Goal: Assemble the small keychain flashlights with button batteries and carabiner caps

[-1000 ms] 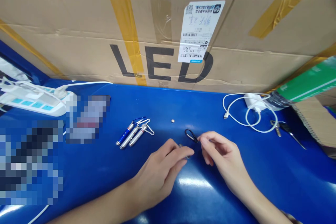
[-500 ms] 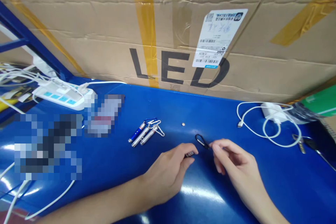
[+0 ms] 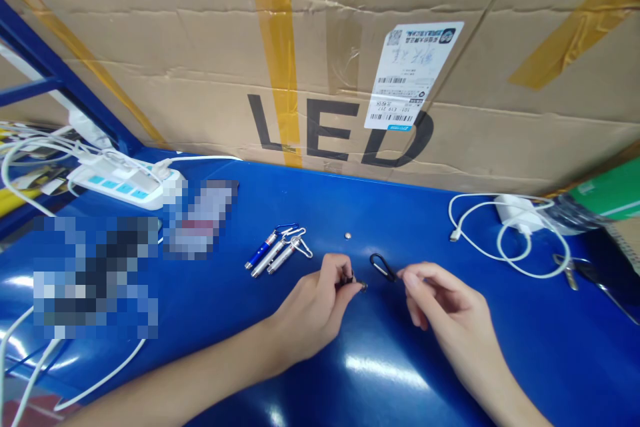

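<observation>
Two hands met near the desk's centre: the left hand pinched a small dark pen-light body at its fingertips, and the right hand was closed on the tail of a black carabiner clip, just at two o'clock of that body. Judging by this, the step in hand was joining clip to body, which called for lining the clip's end up with the body's end. Clip's long axis ran from four toward ten o'clock, its loop toward ten; three finished pen-lights lay at ten o'clock, a button cell at twelve.
</observation>
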A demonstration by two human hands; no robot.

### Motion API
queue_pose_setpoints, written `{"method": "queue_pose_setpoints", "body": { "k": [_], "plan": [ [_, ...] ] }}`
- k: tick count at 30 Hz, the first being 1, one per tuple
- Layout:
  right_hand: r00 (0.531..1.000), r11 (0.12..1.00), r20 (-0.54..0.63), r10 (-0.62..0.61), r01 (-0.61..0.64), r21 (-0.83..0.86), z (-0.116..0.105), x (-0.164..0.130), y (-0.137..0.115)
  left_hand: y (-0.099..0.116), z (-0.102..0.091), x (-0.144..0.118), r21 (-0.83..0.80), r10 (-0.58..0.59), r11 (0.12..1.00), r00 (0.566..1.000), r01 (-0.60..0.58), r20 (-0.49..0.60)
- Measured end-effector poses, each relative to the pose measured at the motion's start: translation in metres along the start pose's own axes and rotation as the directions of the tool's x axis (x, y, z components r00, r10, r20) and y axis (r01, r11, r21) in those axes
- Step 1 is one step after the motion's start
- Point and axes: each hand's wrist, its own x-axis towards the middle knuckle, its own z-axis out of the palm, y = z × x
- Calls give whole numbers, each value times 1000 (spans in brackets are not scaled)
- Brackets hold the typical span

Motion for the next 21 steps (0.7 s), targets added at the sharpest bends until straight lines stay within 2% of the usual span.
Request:
{"method": "queue_pose_setpoints", "body": {
  "k": [3, 7, 11, 21],
  "plan": [
    [1000, 1000, 10, -19, 19, -7, -2, 1, 1, -2, -2, 4, 32, 37, 999, 999, -36, -33],
    [995, 995, 73, -72, 77, -66, -6, 4, 4, -5, -5, 9, 191, 68, 980, 996, -57, -50],
    [994, 991, 70, -85, 92, -102, -7, 3, 2, -12, -6, 12, 277, 94, 958, 993, -70, -74],
    [990, 985, 85, -109, 119, -128, -5, 2, 3, -24, -11, 17, 448, 134, 882, 989, -148, 63]
  ]
}}
